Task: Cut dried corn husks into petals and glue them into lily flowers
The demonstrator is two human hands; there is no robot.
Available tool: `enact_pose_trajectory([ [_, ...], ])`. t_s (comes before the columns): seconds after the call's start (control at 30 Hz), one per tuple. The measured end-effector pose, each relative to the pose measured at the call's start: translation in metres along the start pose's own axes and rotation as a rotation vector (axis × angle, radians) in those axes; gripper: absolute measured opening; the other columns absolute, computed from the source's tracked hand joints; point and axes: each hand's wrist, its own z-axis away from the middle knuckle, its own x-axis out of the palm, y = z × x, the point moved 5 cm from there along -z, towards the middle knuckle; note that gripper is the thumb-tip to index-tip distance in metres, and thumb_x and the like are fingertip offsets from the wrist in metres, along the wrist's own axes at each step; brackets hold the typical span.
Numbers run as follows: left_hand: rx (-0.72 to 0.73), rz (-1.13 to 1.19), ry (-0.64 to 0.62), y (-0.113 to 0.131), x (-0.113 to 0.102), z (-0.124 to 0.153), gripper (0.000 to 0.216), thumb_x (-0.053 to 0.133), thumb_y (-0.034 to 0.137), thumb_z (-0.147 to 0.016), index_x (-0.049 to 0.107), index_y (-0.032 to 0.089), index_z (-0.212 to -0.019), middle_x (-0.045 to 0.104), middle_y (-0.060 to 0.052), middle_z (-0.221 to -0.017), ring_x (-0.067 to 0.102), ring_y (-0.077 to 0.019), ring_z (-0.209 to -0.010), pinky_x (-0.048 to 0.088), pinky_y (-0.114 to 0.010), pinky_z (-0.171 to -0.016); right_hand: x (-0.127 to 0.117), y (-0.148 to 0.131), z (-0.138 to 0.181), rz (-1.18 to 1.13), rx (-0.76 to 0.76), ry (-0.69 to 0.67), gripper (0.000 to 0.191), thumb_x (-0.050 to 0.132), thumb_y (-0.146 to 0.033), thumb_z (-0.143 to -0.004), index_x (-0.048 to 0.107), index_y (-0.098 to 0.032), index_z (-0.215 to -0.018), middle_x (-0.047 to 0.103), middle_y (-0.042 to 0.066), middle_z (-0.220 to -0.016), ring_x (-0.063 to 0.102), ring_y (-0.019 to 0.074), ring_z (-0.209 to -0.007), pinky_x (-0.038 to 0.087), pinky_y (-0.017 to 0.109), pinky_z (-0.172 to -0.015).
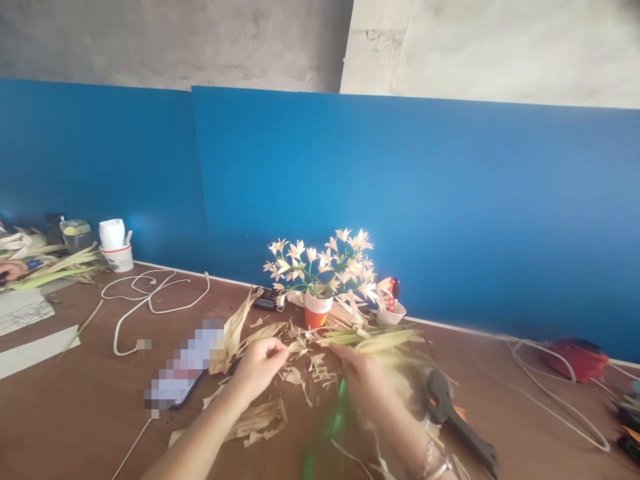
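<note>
My left hand (261,367) is closed in a pinch, thumb against forefinger, at a small pale piece of dried corn husk (296,347). To its right, my right hand (361,371) reaches over the husk scraps, its fingers smeared by motion. A blurred green strip (338,408) shows below that hand; I cannot tell whether it is held. Cut husk scraps (295,377) lie between the hands. Just beyond them, an orange and white paper cup (318,312) holds cream husk flowers (350,267) on green stems. Greenish husk leaves (387,340) spread behind my right hand.
A black glue gun (463,423) lies right of my right forearm. At left are a phone (185,367), a white cable (150,300) and a white tub (117,257). A small white bowl (391,315) and a red pouch (575,360) stand near the blue partition (425,200). Another person's hand (13,269) shows far left.
</note>
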Motion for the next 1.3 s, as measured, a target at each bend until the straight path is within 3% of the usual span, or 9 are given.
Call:
enact_pose_trajectory([
  [0.1,0.104,-0.278,0.018,-0.003,-0.01,-0.006,0.013,0.059,0.026,-0.07,0.066,0.021,-0.06,0.068,-0.002,-0.064,0.06,-0.0216,-0.064,0.039,-0.029,-0.063,-0.01,-0.007,0.004,-0.01,-0.057,-0.161,0.032,0.044,-0.015,-0.082,0.071,-0.026,-0.096,0.073,0.001,-0.085,0.065,0.0156,-0.076,0.042,0.021,-0.066],
  [0.23,0.248,-0.513,-0.046,-0.009,0.001,-0.005,0.013,0.06,0.017,-0.071,0.071,0.021,-0.065,0.071,-0.006,-0.076,0.062,-0.0254,-0.08,0.042,-0.033,-0.073,-0.007,-0.011,0.011,0.121,-0.078,-0.259,0.029,0.049,-0.006,-0.067,0.072,-0.023,-0.072,0.071,0.001,-0.074,0.062,0.015,-0.069,0.039,0.021,-0.064],
  [0.5,0.35,-0.629,-0.172,-0.023,0.018,0.0,0.041,0.046,-0.002,-0.068,0.075,0.024,-0.078,0.067,-0.005,-0.087,0.058,-0.0222,-0.094,0.044,-0.032,-0.083,0.019,0.012,0.017,0.083,-0.091,-0.494,0.042,0.048,-0.001,-0.061,0.076,-0.023,-0.082,0.073,0.004,-0.077,0.063,0.0156,-0.068,0.042,0.022,-0.062],
  [0.73,0.325,-0.624,-0.156,-0.01,0.016,0.002,0.044,0.042,-0.005,-0.064,0.073,0.022,-0.078,0.067,-0.005,-0.088,0.057,-0.0221,-0.096,0.045,-0.034,-0.087,0.005,0.001,0.009,0.284,0.002,-0.37,0.037,0.047,-0.001,-0.065,0.074,-0.02,-0.081,0.072,0.006,-0.077,0.064,0.0177,-0.07,0.04,0.023,-0.06],
  [0.93,0.321,-0.622,-0.139,-0.012,0.015,0.002,0.043,0.04,-0.007,-0.064,0.072,0.022,-0.064,0.066,-0.005,-0.082,0.058,-0.022,-0.091,0.045,-0.034,-0.083,0.008,0.0,0.01,0.332,0.033,-0.387,0.031,0.047,0.001,-0.067,0.071,-0.015,-0.078,0.07,0.009,-0.077,0.065,0.0197,-0.071,0.04,0.025,-0.061],
  [1.03,0.334,-0.616,-0.108,-0.014,0.013,0.0,0.049,0.038,-0.008,-0.065,0.074,0.022,-0.077,0.066,-0.005,-0.085,0.057,-0.0221,-0.092,0.044,-0.035,-0.084,0.01,0.001,0.011,0.329,0.022,-0.392,0.032,0.049,0.002,-0.065,0.07,-0.015,-0.081,0.072,0.01,-0.085,0.066,0.021,-0.076,0.043,0.026,-0.065],
  [1.13,0.37,-0.611,-0.163,-0.013,0.017,0.003,0.054,0.04,-0.007,-0.067,0.073,0.024,-0.096,0.065,-0.005,-0.092,0.055,-0.022,-0.097,0.044,-0.035,-0.087,0.015,0.002,0.01,0.332,0.008,-0.4,0.034,0.053,0.003,-0.06,0.07,-0.015,-0.084,0.073,0.01,-0.087,0.067,0.0227,-0.078,0.045,0.028,-0.069],
  [1.2,0.393,-0.616,-0.195,-0.012,0.021,0.006,0.05,0.044,-0.004,-0.07,0.071,0.025,-0.101,0.064,-0.005,-0.094,0.054,-0.0225,-0.099,0.043,-0.036,-0.089,0.019,0.003,0.008,0.348,0.007,-0.429,0.035,0.057,0.003,-0.056,0.07,-0.015,-0.084,0.073,0.009,-0.085,0.067,0.0239,-0.075,0.047,0.03,-0.069],
  [1.3,0.395,-0.622,-0.194,-0.012,0.025,0.008,0.03,0.052,0.006,-0.076,0.073,0.024,-0.088,0.064,-0.005,-0.091,0.054,-0.0238,-0.099,0.042,-0.038,-0.09,0.023,0.003,0.008,0.379,0.002,-0.483,0.039,0.059,0.003,-0.053,0.071,-0.017,-0.085,0.073,0.008,-0.082,0.067,0.0235,-0.069,0.049,0.03,-0.068],
])
